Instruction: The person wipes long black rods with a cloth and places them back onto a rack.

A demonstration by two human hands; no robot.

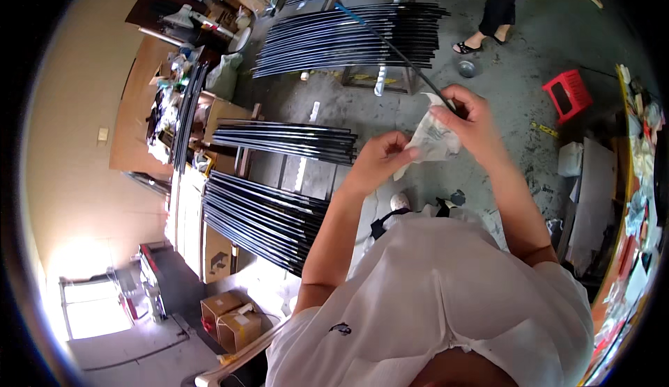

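A whitish, dirty-marked cloth [437, 140] stretches between my two hands. My left hand [380, 158] pinches its left edge between thumb and fingers. My right hand [472, 124] is closed round the near end of a thin black rod [411, 64], with the cloth's upper right part under its thumb. The rod slants up and to the left, away from me, and its far end is blue [348, 13]. Its near end is hidden in my right hand.
Long black rods [348, 35] lie in rows on racks ahead; more bundles [268, 213] lie at left. A person's legs [498, 11] are at the far right, near a metal bowl [467, 68] and a red stool [568, 98]. A cluttered bench [631, 248] lines the right.
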